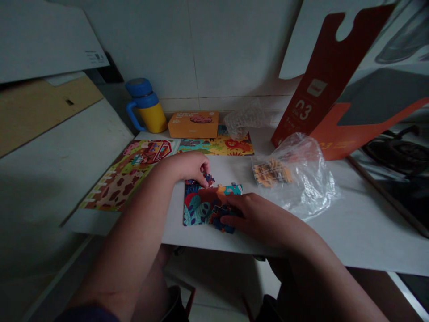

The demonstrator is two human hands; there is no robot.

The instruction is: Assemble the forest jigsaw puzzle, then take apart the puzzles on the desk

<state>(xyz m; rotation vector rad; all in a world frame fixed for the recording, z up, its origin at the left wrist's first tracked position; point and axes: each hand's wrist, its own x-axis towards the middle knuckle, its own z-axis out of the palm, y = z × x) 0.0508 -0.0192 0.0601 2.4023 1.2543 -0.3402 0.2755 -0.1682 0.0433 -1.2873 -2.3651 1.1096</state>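
Observation:
A partly joined jigsaw puzzle (197, 208) in teal, red and brown lies near the front edge of the white tabletop. At its upper edge my left hand (197, 169) pinches a dark blue puzzle piece (209, 180). My right hand (244, 212) is over the puzzle's right side, its thumb and fingers closed around a dark piece (227, 220) with some orange on it. The fingers partly hide that piece, and I cannot tell whether it is joined to the puzzle.
Farm (127, 179) and animal (231, 145) pictures lie left and behind. An orange box (193, 125) and a yellow-blue flask (147, 107) stand at the wall. A clear bag (308, 188) of orange pieces lies right, before an open red carton (321, 80).

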